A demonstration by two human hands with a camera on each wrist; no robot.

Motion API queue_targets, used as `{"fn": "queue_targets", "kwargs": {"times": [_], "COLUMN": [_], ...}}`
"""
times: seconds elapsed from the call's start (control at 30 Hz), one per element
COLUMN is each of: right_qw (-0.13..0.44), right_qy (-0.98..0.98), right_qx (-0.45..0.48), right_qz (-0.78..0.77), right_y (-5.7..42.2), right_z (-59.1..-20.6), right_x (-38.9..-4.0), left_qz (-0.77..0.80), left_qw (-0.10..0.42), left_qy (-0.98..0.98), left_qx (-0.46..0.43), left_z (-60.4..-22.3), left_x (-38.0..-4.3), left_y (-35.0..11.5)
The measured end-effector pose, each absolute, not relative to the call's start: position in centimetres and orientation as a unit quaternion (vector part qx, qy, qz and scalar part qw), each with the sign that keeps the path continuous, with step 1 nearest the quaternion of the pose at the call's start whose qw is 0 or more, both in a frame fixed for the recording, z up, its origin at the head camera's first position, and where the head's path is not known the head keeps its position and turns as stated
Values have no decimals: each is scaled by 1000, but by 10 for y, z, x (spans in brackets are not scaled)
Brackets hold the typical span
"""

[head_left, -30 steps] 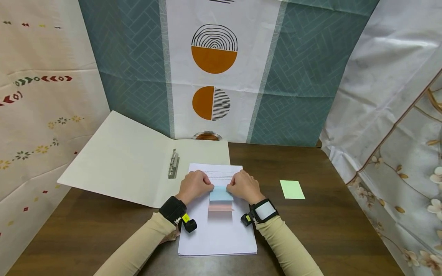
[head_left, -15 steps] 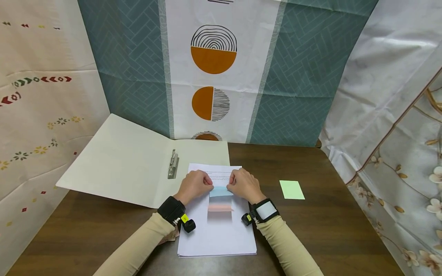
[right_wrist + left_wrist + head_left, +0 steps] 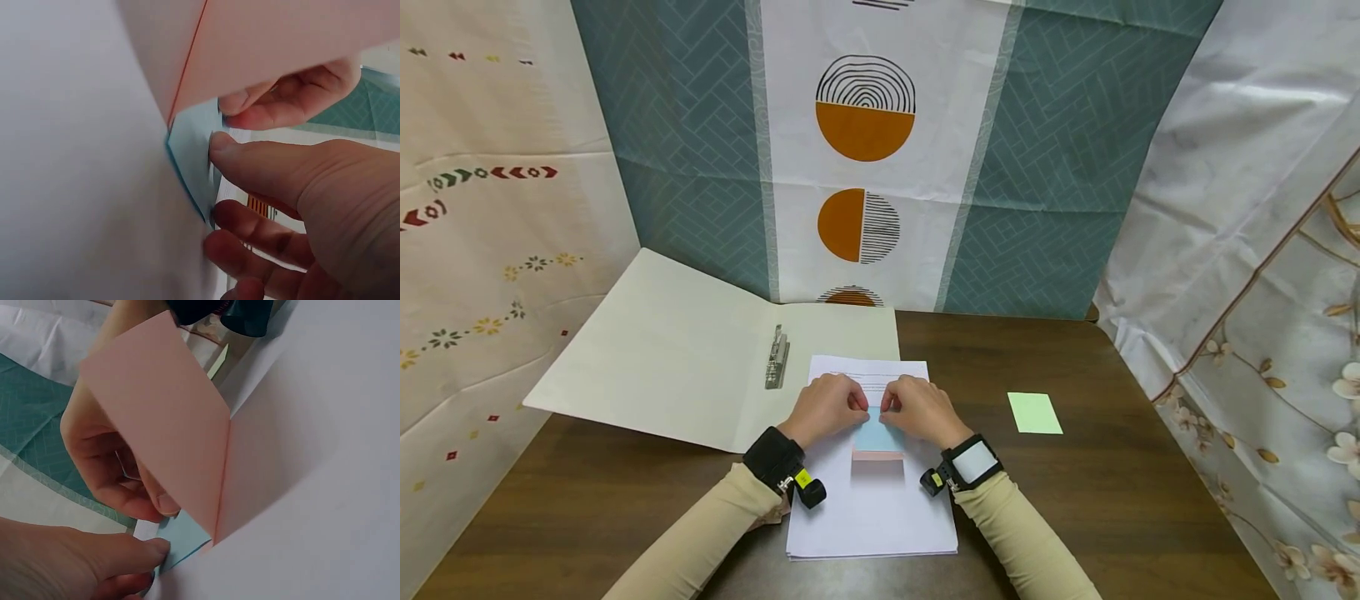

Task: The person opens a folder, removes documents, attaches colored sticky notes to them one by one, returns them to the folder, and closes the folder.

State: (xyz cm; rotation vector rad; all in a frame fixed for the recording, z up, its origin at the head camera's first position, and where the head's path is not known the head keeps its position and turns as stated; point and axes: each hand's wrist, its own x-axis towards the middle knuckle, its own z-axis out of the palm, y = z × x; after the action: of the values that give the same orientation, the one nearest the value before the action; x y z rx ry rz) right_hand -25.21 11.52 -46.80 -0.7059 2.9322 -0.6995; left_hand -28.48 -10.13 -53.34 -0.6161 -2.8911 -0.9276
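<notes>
A light blue sticky note sits over a stack of white printed sheets. My left hand pinches its upper edge, with the thumb on top in the left wrist view. Close beside it, my right hand pinches the same edge near the middle, its thumb lying against the blue paper in the right wrist view. Just below the blue note, a pink sticky note stands up from the top sheet along a crease. Curled fingers hide part of the blue note's upper edge.
An open white lever-arch binder with a metal clip lies at the left, partly under the sheets. A green sticky note is on the brown table at the right. Cloth hangs behind.
Both hands have drawn closer together along the blue sticky note's upper edge. The blue note, tilted half a second ago, now shows more of its face and covers part of the pink one.
</notes>
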Motion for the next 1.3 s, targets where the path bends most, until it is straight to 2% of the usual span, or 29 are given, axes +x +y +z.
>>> {"fn": "queue_targets", "kwargs": {"times": [0.33,0.57,0.73,0.87,1.1,1.3], "right_qw": [16,4,14,15,23,18], "right_qy": [933,954,960,954,921,928], "right_qx": [-300,-255,-233,-255,-354,-334], "right_qz": [-196,-158,-155,-159,-163,-163], "right_y": [112,125,133,130,119,128], "right_z": [-456,-447,-444,-442,-443,-445], "right_x": [-248,-251,-254,-253,-250,-253], "left_qz": [-289,-290,-296,-289,-288,-299], "left_qw": [13,0,-5,-3,6,10], "left_qy": [-937,-938,-935,-938,-939,-933], "left_qx": [-196,-192,-196,-192,-189,-202], "left_z": [-533,-533,-531,-533,-536,-528], "left_x": [-288,-288,-286,-287,-289,-282], "left_y": [-104,-103,-103,-104,-105,-104]}}
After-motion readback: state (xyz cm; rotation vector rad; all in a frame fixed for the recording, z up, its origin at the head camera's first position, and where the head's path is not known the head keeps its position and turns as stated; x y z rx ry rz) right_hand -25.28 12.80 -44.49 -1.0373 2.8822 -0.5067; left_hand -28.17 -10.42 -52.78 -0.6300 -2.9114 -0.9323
